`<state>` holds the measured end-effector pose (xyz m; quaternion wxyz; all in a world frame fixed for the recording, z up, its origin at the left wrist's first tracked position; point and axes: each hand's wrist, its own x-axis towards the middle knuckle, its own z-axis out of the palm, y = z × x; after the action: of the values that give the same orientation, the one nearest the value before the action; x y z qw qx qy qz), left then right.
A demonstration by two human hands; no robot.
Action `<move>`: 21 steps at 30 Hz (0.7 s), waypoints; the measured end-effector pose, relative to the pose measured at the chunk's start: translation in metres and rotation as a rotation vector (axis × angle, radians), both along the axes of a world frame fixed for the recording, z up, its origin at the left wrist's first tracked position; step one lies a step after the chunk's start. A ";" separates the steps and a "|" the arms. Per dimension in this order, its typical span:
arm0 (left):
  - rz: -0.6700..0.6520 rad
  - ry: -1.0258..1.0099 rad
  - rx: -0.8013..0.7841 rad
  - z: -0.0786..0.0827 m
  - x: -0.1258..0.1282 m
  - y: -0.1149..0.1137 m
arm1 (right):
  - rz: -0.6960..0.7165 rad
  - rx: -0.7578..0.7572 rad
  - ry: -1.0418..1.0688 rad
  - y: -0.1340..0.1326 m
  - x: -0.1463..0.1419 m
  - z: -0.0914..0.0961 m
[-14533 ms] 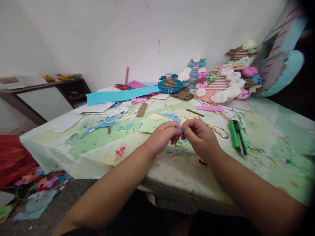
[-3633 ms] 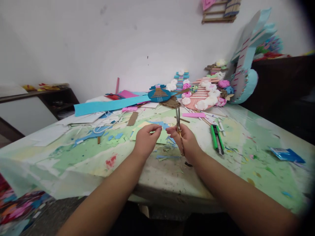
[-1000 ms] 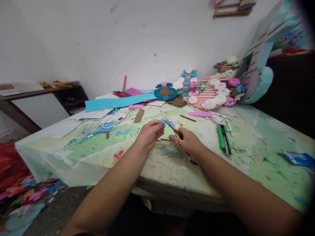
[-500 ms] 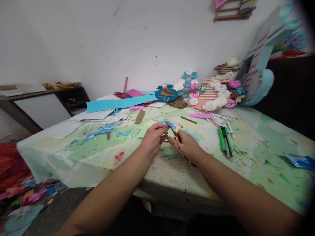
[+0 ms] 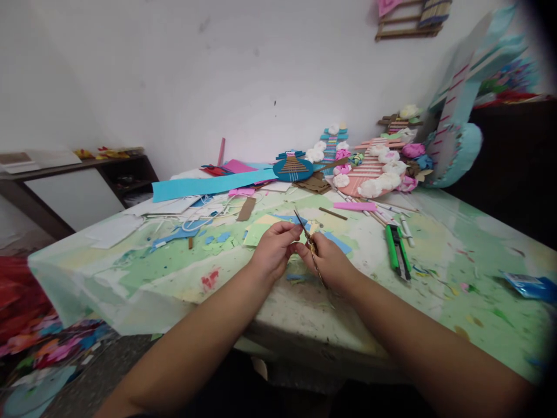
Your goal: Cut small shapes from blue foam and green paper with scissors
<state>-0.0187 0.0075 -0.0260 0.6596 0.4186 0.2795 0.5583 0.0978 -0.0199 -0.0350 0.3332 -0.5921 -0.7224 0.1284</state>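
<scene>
Scissors (image 5: 305, 231) in right hand (image 5: 333, 264); left hand (image 5: 272, 253) beside

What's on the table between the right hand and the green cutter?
Head view: a blue paper scrap lies beside the right hand, which grips scissors; beyond it only paint-stained tabletop up to the green cutter.

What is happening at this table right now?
A person works at a cluttered table. The right hand holds small scissors, blades pointing away. The left hand pinches a small scrap at the blades, too small to identify. Paper scraps lie around, and a green utility knife lies to the right.
</scene>
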 end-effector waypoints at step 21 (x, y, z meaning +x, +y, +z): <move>-0.007 0.157 0.169 0.008 -0.007 -0.005 | 0.027 0.000 -0.015 -0.005 -0.003 0.005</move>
<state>-0.0259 0.0030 -0.0177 0.6000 0.5161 0.2807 0.5429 0.0950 -0.0252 -0.0298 0.3261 -0.5831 -0.7329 0.1284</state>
